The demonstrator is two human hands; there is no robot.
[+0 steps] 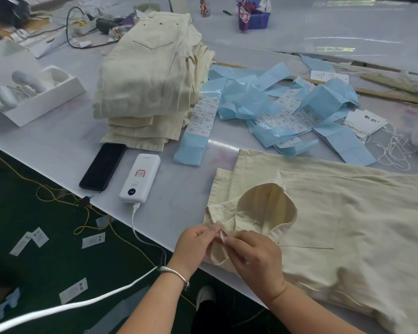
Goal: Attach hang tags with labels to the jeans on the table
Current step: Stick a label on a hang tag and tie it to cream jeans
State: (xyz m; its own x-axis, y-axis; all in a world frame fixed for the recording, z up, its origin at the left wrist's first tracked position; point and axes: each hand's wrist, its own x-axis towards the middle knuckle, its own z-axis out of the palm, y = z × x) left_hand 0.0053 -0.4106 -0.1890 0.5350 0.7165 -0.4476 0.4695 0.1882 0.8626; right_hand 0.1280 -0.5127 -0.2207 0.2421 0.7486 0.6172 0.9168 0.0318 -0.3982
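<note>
Both hands meet at the near edge of the white table (58,145), working the waistband corner of a pair of cream jeans (348,213). On its wrist the left hand (193,244) wears a silver bangle (174,273); its thumb and forefinger are pinched on a fold of the fabric. Facing it, the right hand (253,256) has its fingers curled and pinches the same fold, with a small pale sliver between the fingertips of the two hands that is too small to identify. These jeans lie flat across the right of the table, pale yellow-cream and softly creased, the waist opening gaping upward just beyond the hands and a stitched pocket line showing on the near side. To the left sit a white power bank (140,180) with a white cable (135,227) running off the edge, and a black phone (103,166) just beside it. Farther back a tall stack of folded cream jeans (150,88) stands, a back pocket on top. Beside it sprawl blue backing strips (263,97) carrying white printed labels (204,119). Near the right edge lie white hang tags (366,120) with loose white strings (393,150). At far left sits an open white box (34,92), and at the back a blue bin (253,14).
</note>
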